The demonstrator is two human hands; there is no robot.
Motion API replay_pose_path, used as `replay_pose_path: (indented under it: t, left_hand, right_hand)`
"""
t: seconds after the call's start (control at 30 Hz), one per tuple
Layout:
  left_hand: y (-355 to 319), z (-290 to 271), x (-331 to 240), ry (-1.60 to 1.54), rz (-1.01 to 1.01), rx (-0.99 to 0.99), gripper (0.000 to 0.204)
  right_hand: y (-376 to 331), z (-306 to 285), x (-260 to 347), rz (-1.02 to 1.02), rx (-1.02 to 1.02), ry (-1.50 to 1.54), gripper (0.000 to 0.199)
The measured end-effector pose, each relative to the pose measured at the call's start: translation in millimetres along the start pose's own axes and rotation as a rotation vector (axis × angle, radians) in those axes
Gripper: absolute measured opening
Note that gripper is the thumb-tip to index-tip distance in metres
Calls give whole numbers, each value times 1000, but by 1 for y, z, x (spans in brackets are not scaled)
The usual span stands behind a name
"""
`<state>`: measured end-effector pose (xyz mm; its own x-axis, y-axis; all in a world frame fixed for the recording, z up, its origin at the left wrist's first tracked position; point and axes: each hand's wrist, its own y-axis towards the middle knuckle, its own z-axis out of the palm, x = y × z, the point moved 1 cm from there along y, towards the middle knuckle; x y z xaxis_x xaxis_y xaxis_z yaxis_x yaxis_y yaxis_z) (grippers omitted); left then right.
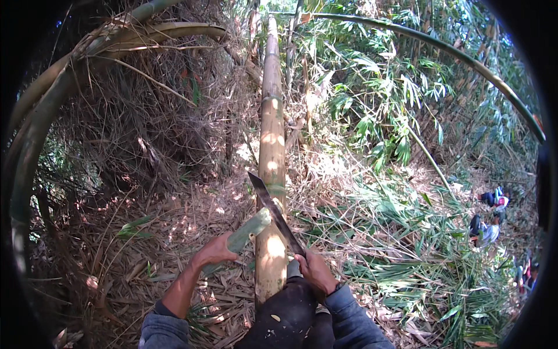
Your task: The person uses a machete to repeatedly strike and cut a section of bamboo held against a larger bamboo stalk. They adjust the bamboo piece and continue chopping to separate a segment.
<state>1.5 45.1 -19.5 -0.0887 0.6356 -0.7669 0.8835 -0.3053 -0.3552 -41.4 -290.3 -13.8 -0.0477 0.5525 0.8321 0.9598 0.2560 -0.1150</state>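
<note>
A thick tan bamboo pole point(271, 145) runs from near my knees away into the thicket. My left hand point(216, 250), left of the pole, is closed round a short green bamboo piece point(249, 231), whose cut end reaches over the pole. To the right of the pole, my right hand point(317, 272) grips a machete point(278, 218). Its dark blade slants up and left across the pole, close to the cut end of the piece; I cannot tell whether they touch. Most of the machete's handle is hidden in my fist.
Curved bamboo stems point(40, 134) arch at the left, and another stem point(459, 55) bows overhead to the right. Dry brush point(151, 116) stands far left. Cut green leaves point(395, 232) cover the ground at right, where several people point(488, 230) are partly visible.
</note>
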Motion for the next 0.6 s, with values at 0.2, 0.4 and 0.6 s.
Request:
replay_pose_path:
  t: [0.2,0.4,0.6]
  left_hand:
    - [14,5,17,-209,-9,153,63]
    - [5,21,-5,-126,-19,14,68]
    - [-11,23,-35,358,-132,-201,70]
  right_hand:
    - [9,9,4,-136,-53,-95,29]
    - [3,4,-1,-131,-43,-103,26]
    - [-26,-9,5,-7,-96,-76,16]
